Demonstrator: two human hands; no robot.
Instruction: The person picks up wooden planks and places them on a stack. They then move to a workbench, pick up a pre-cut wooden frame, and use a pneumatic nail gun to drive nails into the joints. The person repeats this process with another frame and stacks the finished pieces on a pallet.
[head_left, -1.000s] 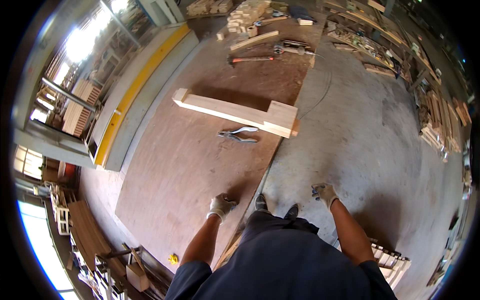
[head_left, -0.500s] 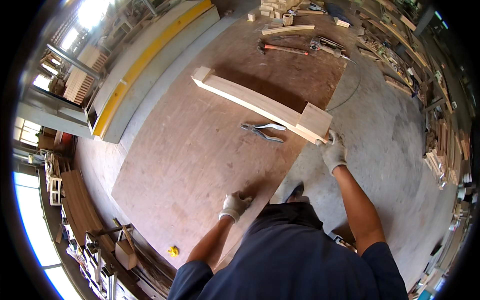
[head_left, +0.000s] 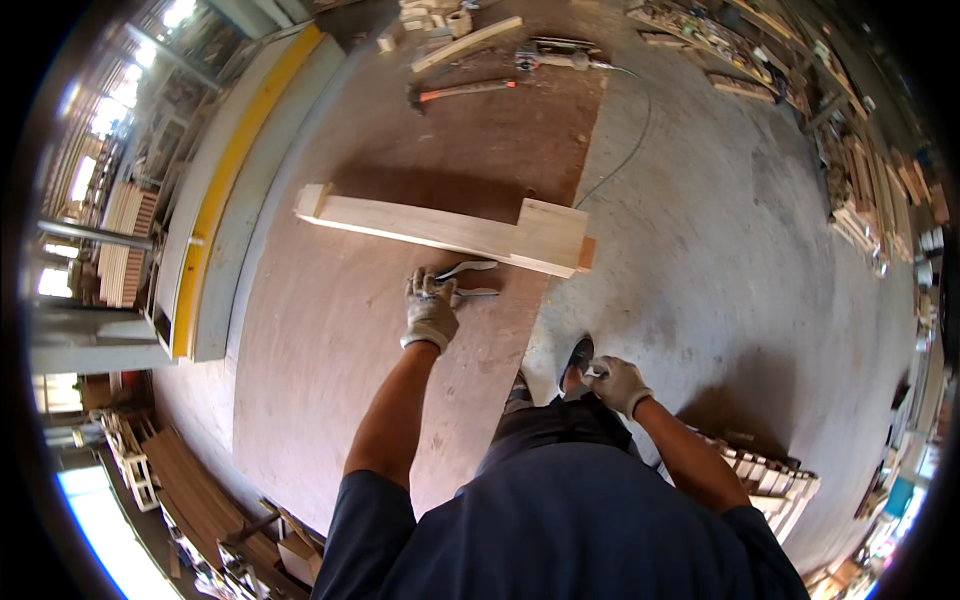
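A pair of pliers point(head_left: 480, 265) lies on the brown wooden tabletop point(head_left: 340, 360), its two pale handles spread to the right. My gloved left hand point(head_left: 430, 312) reaches over its head end with bent fingers around it, hiding the jaws. Just beyond lies a long pale timber point(head_left: 420, 222), with a small block at its left end and a larger block point(head_left: 548, 234) at its right end by the table edge. Close to my body, past the table's right edge, is my gloved right hand point(head_left: 620, 386). Its fingers are curled together; whatever they may hold is hidden.
Farther back lie an orange-handled hammer point(head_left: 465, 91), a corded power tool point(head_left: 555, 57), a wood strip point(head_left: 467, 44) and several small blocks point(head_left: 425, 16). A yellow-edged bench point(head_left: 240, 170) stands left. Stacked wood point(head_left: 760, 480) sits on the floor to my right.
My left hand has moved forward from the near tabletop onto the pliers. My right hand has left the timber's right end and come back near my body. The view has shifted.
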